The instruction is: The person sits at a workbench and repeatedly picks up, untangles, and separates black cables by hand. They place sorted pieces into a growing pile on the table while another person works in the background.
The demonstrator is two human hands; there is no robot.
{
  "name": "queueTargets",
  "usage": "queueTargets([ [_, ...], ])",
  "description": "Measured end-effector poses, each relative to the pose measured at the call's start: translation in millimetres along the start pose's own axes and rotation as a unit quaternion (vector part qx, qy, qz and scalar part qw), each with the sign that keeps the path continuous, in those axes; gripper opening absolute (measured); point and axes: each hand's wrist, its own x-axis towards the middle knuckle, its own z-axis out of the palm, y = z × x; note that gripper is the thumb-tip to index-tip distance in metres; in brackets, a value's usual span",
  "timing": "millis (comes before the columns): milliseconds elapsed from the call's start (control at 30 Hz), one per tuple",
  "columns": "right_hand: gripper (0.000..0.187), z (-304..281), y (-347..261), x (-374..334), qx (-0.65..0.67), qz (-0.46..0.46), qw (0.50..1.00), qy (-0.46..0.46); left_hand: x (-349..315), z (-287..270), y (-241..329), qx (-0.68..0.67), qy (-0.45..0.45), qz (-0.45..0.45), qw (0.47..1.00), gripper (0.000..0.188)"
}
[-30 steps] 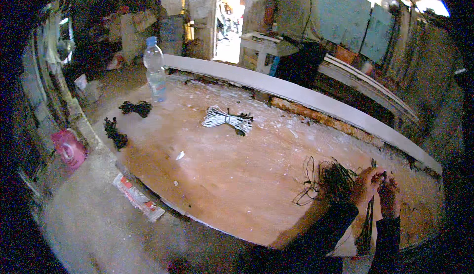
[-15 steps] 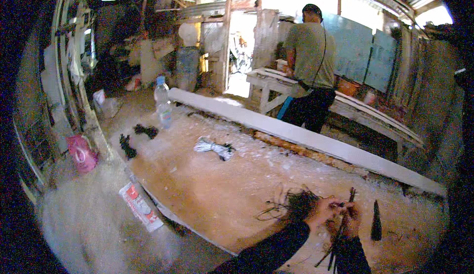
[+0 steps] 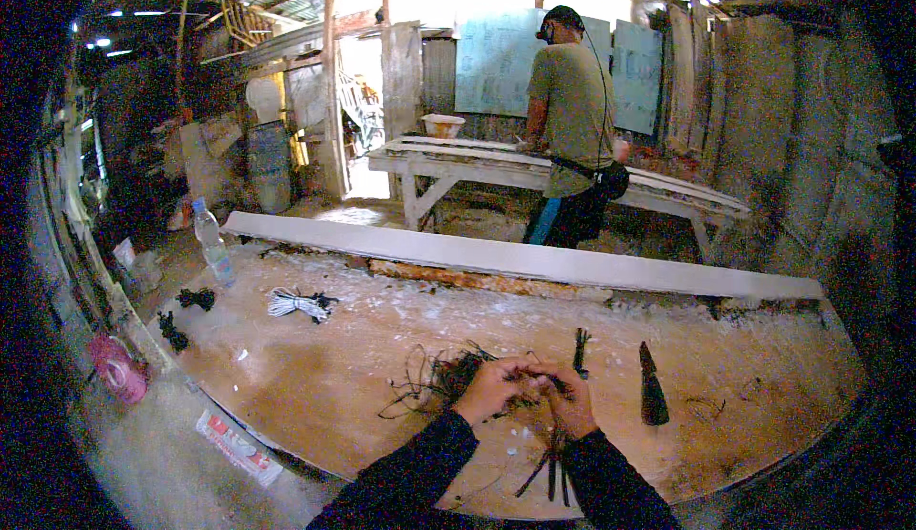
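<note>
My left hand [image 3: 489,389] and my right hand [image 3: 571,404] meet over the table, fingertips pinched together. Whatever is between the fingers is too small and dark to make out. A loose tangle of thin dark strands [image 3: 454,370] lies against my left hand. Several thin dark sticks [image 3: 553,473] show below my right hand, and dark stick ends [image 3: 581,351] stick out above it. My right hand hides their middle, so I cannot tell whether it grips them. Right of it lies a dark tapered object [image 3: 653,394].
A white board [image 3: 515,255] runs along the table's far edge. On the left are a clear bottle [image 3: 212,244], a white cord bundle [image 3: 298,304] and dark bundles [image 3: 197,298]. A pink bag [image 3: 118,370] is beyond the left edge. A person [image 3: 572,120] stands at another bench [image 3: 420,156].
The view has swung right, so the scene sits further left. My hands stay close together at the fingertips. The person beyond has turned slightly.
</note>
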Motion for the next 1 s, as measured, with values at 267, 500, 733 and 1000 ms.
queueTargets([
  [267, 0.010, -13, 10, 4, 0.212, 0.097, 0.972, 0.002, -7, 2, 20, -0.021, 0.040, -0.059, 0.997, 0.021],
  [500, 0.008, -16, -3, 5, 0.290, 0.178, 0.938, -0.068, -6, -4, 17, 0.022, 0.022, -0.058, 0.998, 0.016],
  [733, 0.009, -15, -9, 5, 0.373, 0.237, 0.893, -0.079, -4, -1, 5, -0.065, -0.056, -0.004, 0.996, 0.020],
  [1000, 0.009, -21, -4, 2, 0.441, 0.258, 0.851, -0.125, -4, -5, 1, -0.217, -0.204, -0.034, 0.954, 0.016],
])
